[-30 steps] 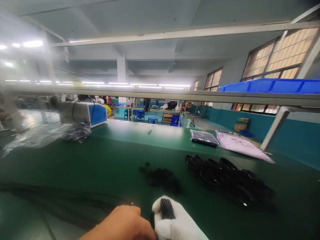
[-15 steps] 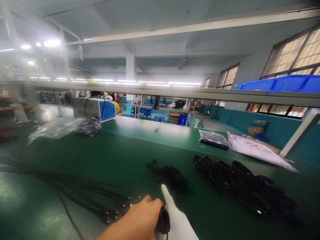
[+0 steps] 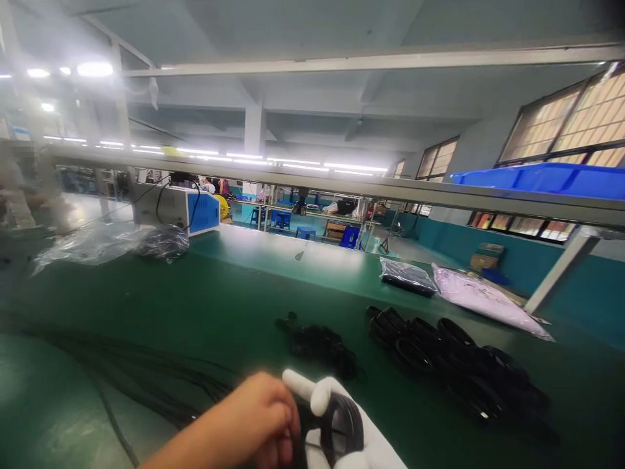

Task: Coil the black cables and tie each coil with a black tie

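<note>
Cable coil grasped by gloved right hand, left hand clenched on it; finished coils centre right, loose cables lower left.

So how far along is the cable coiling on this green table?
Done: a row of coiled black cables lies on the right side of the green table. In hand: the gloved right hand holds one cable coil, with the bare left hand closed on its near edge. Left: a bundle of loose cables stretches away to the left, uncoiled. They are too blurred to count.
</note>
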The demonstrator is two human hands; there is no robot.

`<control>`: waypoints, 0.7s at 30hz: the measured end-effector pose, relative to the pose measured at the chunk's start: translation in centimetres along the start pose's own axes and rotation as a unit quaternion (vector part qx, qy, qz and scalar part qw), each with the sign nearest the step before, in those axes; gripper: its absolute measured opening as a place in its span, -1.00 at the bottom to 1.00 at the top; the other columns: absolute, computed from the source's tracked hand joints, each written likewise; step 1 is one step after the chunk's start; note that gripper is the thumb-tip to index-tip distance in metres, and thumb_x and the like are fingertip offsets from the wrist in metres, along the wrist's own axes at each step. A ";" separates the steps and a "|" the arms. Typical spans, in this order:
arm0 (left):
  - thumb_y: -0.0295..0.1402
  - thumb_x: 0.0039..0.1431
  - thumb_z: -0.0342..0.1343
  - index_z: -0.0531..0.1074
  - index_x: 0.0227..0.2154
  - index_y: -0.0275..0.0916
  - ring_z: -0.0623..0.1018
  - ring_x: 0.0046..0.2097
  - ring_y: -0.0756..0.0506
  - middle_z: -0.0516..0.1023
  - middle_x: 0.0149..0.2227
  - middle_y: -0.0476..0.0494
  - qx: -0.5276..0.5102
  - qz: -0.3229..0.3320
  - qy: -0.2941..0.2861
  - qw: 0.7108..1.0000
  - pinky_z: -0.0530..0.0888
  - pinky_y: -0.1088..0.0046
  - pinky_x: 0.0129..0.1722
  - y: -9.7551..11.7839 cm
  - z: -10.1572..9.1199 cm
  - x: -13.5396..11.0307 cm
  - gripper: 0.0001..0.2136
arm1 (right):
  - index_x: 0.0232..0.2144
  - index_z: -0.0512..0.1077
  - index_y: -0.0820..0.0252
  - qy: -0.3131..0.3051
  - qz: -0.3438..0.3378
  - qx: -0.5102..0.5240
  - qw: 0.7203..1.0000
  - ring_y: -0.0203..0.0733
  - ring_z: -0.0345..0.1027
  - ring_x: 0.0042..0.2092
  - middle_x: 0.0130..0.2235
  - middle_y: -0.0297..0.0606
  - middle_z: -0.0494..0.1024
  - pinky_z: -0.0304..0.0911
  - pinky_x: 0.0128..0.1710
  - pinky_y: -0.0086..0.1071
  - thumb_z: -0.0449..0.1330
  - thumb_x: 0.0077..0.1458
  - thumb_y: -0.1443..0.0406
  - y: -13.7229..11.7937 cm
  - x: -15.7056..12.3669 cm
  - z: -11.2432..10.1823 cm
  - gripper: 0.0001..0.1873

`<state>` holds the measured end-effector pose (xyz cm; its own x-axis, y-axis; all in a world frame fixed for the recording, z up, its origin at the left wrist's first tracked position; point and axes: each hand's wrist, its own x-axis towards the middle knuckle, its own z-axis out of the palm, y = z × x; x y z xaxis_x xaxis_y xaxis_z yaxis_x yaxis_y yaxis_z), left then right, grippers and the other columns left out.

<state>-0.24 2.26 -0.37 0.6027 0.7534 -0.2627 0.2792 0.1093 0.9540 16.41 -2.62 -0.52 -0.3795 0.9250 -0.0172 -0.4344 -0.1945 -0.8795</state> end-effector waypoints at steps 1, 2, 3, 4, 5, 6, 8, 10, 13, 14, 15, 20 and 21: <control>-0.32 -0.10 0.02 0.36 -0.55 -0.25 0.39 -0.60 0.00 0.45 -0.62 -0.03 -0.053 -0.006 0.013 0.999 0.32 0.49 -0.58 0.8 -0.2 -0.1 -0.89 | -0.37 0.32 0.11 -0.020 -0.017 0.016 1.000 -0.31 0.30 -0.46 -0.07 -0.18 0.44 0.24 -0.35 -0.30 0.49 -0.49 0.18 0.2 0.3 -0.2 -0.42; -0.31 -0.11 0.06 0.36 -0.50 -0.27 0.40 -0.58 0.00 0.46 -0.59 -0.04 -0.108 -0.001 0.024 0.994 0.35 0.48 -0.56 1.6 -0.3 -0.3 -0.87 | -0.38 0.32 0.11 -0.035 -0.026 0.020 0.999 -0.36 0.26 -0.51 -0.15 -0.23 0.47 0.22 -0.40 -0.34 0.49 -0.50 0.18 0.3 0.5 -0.4 -0.42; -0.31 -0.13 0.11 0.36 -0.46 -0.29 0.42 -0.55 0.00 0.47 -0.55 -0.05 -0.157 0.018 0.031 0.987 0.38 0.47 -0.51 2.3 -0.4 -0.5 -0.84 | -0.37 0.33 0.11 -0.044 -0.025 0.017 0.999 -0.40 0.21 -0.55 -0.24 -0.28 0.48 0.20 -0.44 -0.38 0.49 -0.48 0.19 0.4 0.7 -0.5 -0.43; -0.33 -0.14 0.14 0.36 -0.43 -0.30 0.44 -0.50 0.00 0.48 -0.50 -0.06 -0.192 0.045 0.035 0.980 0.40 0.45 -0.45 2.9 -0.4 -0.6 -0.82 | -0.34 0.34 0.10 -0.046 -0.018 0.011 0.999 -0.43 0.16 -0.59 -0.33 -0.34 0.47 0.16 -0.48 -0.41 0.48 -0.44 0.21 0.4 0.8 -0.5 -0.44; -0.35 -0.13 0.15 0.37 -0.40 -0.30 0.45 -0.46 0.00 0.49 -0.46 -0.06 -0.214 0.065 0.041 0.974 0.42 0.43 -0.39 3.2 -0.4 -0.8 -0.81 | -0.30 0.35 0.09 -0.044 -0.006 0.006 0.999 -0.45 0.12 -0.62 -0.41 -0.39 0.44 0.13 -0.50 -0.44 0.46 -0.39 0.22 0.4 0.8 -0.6 -0.46; -0.37 -0.11 0.14 0.37 -0.37 -0.30 0.46 -0.41 -0.01 0.49 -0.42 -0.07 -0.220 0.081 0.052 0.971 0.42 0.41 -0.33 3.4 -0.2 -0.9 -0.81 | -0.25 0.35 0.09 -0.038 0.009 0.000 0.999 -0.45 0.09 -0.63 -0.48 -0.44 0.41 0.11 -0.52 -0.45 0.44 -0.32 0.23 0.3 0.7 -0.7 -0.48; -0.39 -0.05 0.11 0.39 -0.28 -0.27 0.47 -0.29 -0.05 0.50 -0.30 -0.09 -0.166 0.111 0.088 0.976 0.40 0.37 -0.20 3.5 0.1 -1.2 -0.78 | -0.17 0.35 0.10 -0.026 0.036 -0.008 0.999 -0.44 0.04 -0.65 -0.59 -0.50 0.33 0.08 -0.54 -0.46 0.40 -0.25 0.25 0.3 0.5 -0.9 -0.48; -0.45 -0.06 0.09 0.42 -0.16 -0.18 0.44 -0.14 -0.10 0.49 -0.16 -0.09 -0.023 0.158 0.115 0.980 0.34 0.32 -0.08 3.4 0.5 -1.3 -0.67 | -0.17 0.38 0.13 -0.015 0.047 -0.011 0.999 -0.39 0.07 -0.63 -0.62 -0.48 0.32 0.10 -0.54 -0.43 0.41 -0.27 0.26 0.4 0.3 -1.4 -0.46; -0.64 -0.17 0.00 0.51 -0.22 -0.09 0.39 -0.10 -0.13 0.50 -0.19 -0.02 0.197 0.235 0.135 0.942 0.27 0.31 -0.03 3.2 1.1 -1.0 -0.56 | -0.28 0.44 0.16 -0.006 0.051 0.005 0.999 -0.28 0.18 -0.57 -0.59 -0.39 0.36 0.16 -0.53 -0.37 0.40 -0.26 0.14 1.2 0.6 -1.9 -0.55; -0.67 -0.19 -0.03 0.52 -0.29 -0.11 0.39 -0.13 -0.12 0.51 -0.25 -0.01 0.235 0.250 0.149 0.928 0.27 0.33 -0.06 3.1 1.3 -0.8 -0.57 | -0.34 0.44 0.17 -0.007 0.054 0.016 0.998 -0.26 0.19 -0.57 -0.60 -0.36 0.35 0.16 -0.54 -0.36 0.37 -0.22 0.07 1.5 0.8 -1.9 -0.59; -0.68 -0.18 -0.06 0.53 -0.35 -0.12 0.40 -0.16 -0.10 0.50 -0.29 -0.01 0.252 0.255 0.163 0.919 0.28 0.37 -0.11 2.9 1.4 -0.6 -0.59 | -0.40 0.44 0.18 -0.010 0.058 0.027 0.998 -0.26 0.18 -0.58 -0.61 -0.35 0.34 0.14 -0.57 -0.37 0.33 -0.19 0.00 1.9 1.1 -1.9 -0.59; -0.61 -0.02 -0.06 0.50 -0.37 -0.13 0.39 -0.36 0.01 0.45 -0.34 0.03 0.200 0.214 0.193 0.937 0.29 0.53 -0.39 1.2 1.4 0.4 -0.69 | -0.44 0.43 0.24 0.023 0.056 0.177 0.982 -0.42 0.15 -0.63 -0.52 -0.33 0.42 0.05 -0.61 -0.49 0.25 -0.02 0.06 2.7 1.6 -0.9 -0.67; -0.60 0.00 -0.06 0.50 -0.37 -0.13 0.38 -0.39 0.02 0.44 -0.36 0.04 0.192 0.208 0.194 0.939 0.28 0.54 -0.42 0.9 1.3 0.5 -0.71 | -0.42 0.44 0.26 0.030 0.055 0.207 0.976 -0.43 0.19 -0.61 -0.46 -0.29 0.47 0.06 -0.59 -0.51 0.23 0.02 0.12 2.7 1.5 -0.8 -0.72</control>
<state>1.31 1.90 0.19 0.4218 0.8671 0.2648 0.3735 -0.4323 0.8207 15.35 -1.46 -3.30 -0.3989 0.9064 -0.1389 -0.6920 -0.3969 -0.6030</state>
